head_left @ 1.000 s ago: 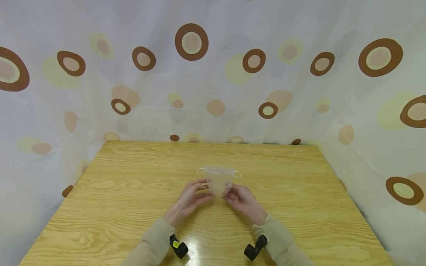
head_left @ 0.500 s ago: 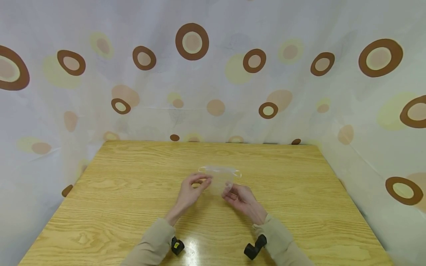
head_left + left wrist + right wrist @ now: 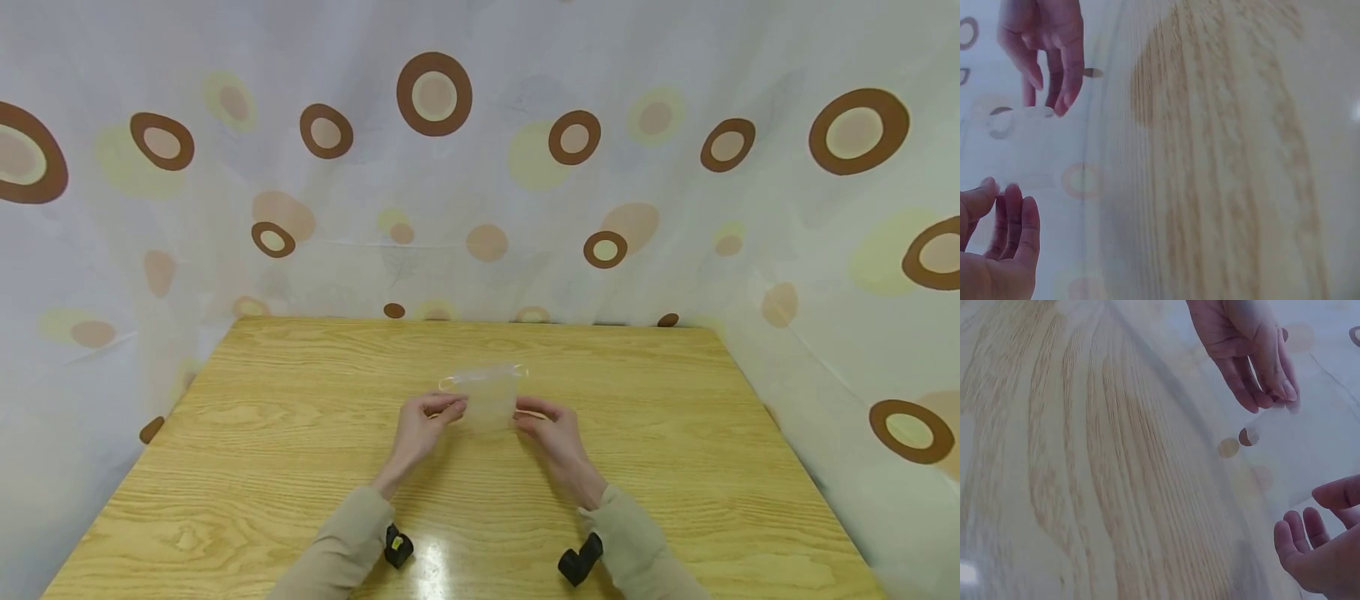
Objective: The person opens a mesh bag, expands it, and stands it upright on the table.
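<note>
A small translucent drawstring pouch (image 3: 489, 402), with a thin pale loop at each top corner, is held up before me over the wooden table. My left hand (image 3: 418, 429) pinches its left edge between thumb and fingers. At the right edge is my right hand (image 3: 558, 435), with thumb and curled fingers on either side of it. The left wrist view shows the see-through pouch (image 3: 1025, 150) stretched between both hands. Through the pouch (image 3: 1319, 437) in the right wrist view, the spotted cloth behind shows faintly.
The wood-grained table (image 3: 300, 358) reaches back to a pale curtain (image 3: 480, 183) with brown and yellow spots, which hangs at the back and both sides. A black wrist camera (image 3: 398, 546) sits at the left sleeve, and another camera (image 3: 580, 560) at the right.
The left hand has shifted from the pouch's lower side up to its left edge. The right hand has moved from the lower right corner to the right edge, and the pouch's right side has risen.
</note>
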{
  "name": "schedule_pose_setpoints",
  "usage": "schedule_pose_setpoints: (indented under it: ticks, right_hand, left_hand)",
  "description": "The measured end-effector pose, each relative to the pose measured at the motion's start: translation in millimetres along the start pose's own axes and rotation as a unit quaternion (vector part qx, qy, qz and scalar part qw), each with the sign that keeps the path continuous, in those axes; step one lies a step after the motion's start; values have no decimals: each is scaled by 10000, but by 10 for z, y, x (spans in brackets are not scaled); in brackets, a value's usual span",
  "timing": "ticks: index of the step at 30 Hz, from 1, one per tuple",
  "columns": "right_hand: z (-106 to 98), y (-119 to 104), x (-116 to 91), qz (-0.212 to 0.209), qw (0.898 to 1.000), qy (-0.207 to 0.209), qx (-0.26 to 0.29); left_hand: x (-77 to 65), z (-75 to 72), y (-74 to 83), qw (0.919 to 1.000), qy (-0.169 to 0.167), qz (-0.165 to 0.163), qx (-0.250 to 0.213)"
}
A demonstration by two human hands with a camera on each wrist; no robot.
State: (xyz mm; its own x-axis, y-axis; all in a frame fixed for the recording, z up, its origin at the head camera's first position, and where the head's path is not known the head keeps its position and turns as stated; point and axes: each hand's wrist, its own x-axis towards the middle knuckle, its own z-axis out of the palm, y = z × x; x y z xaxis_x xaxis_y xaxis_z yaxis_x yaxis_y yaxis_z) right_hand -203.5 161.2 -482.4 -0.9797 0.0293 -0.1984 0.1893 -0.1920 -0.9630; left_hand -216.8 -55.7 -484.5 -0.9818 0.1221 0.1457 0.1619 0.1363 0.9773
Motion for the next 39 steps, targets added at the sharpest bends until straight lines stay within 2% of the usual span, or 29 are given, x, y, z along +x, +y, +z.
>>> schedule_pose_setpoints:
  ticks: [4, 8, 16, 23, 28, 39]
  right_hand:
    - [-21, 16, 27, -695, 9911, 205, -1117]
    - [-38, 24, 39, -998, 9812, 213, -1641]
    - [-26, 75, 73, -1199, 9728, 459, -1929]
    - [-5, 78, 57, -1310, 9670, 511, -2123]
    - [-1, 70, 45, -1288, 9651, 488, -2228]
    - [-29, 91, 46, -1166, 9696, 395, -2113]
  left_hand:
    - [20, 12, -20, 10000, 3, -71, 32]
    - [33, 21, -54, 9999, -31, -78, 138]
    - [77, 18, -136, 9974, -70, -99, 715]
    - [71, -2, -150, 9939, -148, -128, 1087]
    - [50, -13, -159, 9935, -152, -194, 1113]
    - [49, -28, -168, 9942, -137, -257, 1036]
